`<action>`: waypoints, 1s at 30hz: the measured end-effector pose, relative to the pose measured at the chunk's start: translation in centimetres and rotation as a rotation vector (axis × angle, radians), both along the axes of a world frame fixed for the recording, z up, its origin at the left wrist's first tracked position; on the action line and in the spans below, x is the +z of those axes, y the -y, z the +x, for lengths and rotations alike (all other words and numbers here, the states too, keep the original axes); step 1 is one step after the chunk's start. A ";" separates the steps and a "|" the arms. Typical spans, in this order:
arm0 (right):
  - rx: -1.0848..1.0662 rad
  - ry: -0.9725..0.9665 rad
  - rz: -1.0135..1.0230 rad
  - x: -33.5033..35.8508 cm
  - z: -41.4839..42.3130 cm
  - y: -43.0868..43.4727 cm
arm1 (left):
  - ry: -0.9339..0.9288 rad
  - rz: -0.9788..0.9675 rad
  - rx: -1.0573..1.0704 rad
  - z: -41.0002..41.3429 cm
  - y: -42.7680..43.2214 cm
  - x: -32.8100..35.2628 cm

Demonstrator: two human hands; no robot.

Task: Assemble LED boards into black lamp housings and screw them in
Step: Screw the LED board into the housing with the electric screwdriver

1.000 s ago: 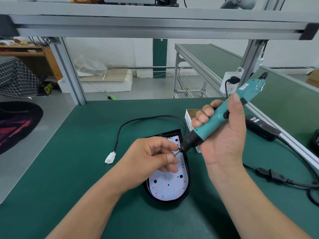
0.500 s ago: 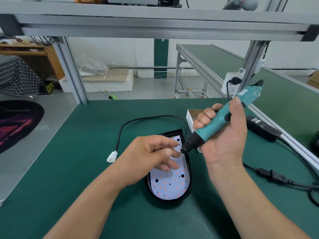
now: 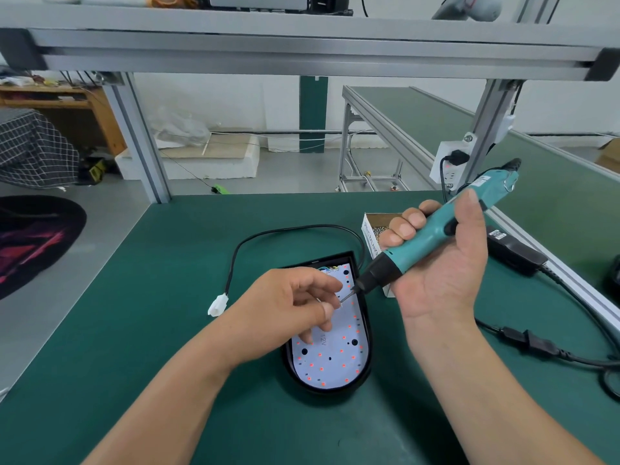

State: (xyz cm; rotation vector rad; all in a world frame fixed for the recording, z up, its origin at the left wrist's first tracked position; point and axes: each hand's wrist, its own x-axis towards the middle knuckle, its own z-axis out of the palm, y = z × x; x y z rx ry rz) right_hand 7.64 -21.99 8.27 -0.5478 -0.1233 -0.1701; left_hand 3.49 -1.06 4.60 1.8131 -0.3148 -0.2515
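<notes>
A black lamp housing (image 3: 368, 347) lies on the green table with a white LED board (image 3: 335, 360) dotted with red LEDs seated inside it. My left hand (image 3: 288, 307) hovers over the board's upper half, thumb and forefinger pinching at the tip of the screwdriver bit; a screw there is too small to make out. My right hand (image 3: 439, 263) grips a teal electric screwdriver (image 3: 436, 234), tilted so its bit points down-left toward my left fingers. The housing's black cable (image 3: 268, 234) loops back to a white connector (image 3: 218, 305).
A small cardboard box of screws (image 3: 374, 229) stands just behind the screwdriver. A black power adapter (image 3: 513, 253) and its cord (image 3: 536, 345) lie at the right along the aluminium rail. Frame posts rise at the table's far corners.
The screwdriver has tilted lower, its bit now extending further toward my left fingers over the board. My left hand stays over the housing.
</notes>
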 end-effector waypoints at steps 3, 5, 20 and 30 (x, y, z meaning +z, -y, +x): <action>-0.002 0.009 0.008 0.1 0.0 0.1 | 0.025 0.075 0.013 -0.1 0.3 0.0; -0.002 0.015 0.015 0.0 0.1 0.1 | 0.052 0.078 0.042 0.0 0.6 0.0; 0.013 0.027 0.035 -0.2 0.2 0.2 | 0.052 0.057 0.056 -0.5 1.1 0.2; 0.004 0.031 0.023 -0.1 0.2 0.2 | 0.083 0.192 0.003 -0.7 0.9 -0.1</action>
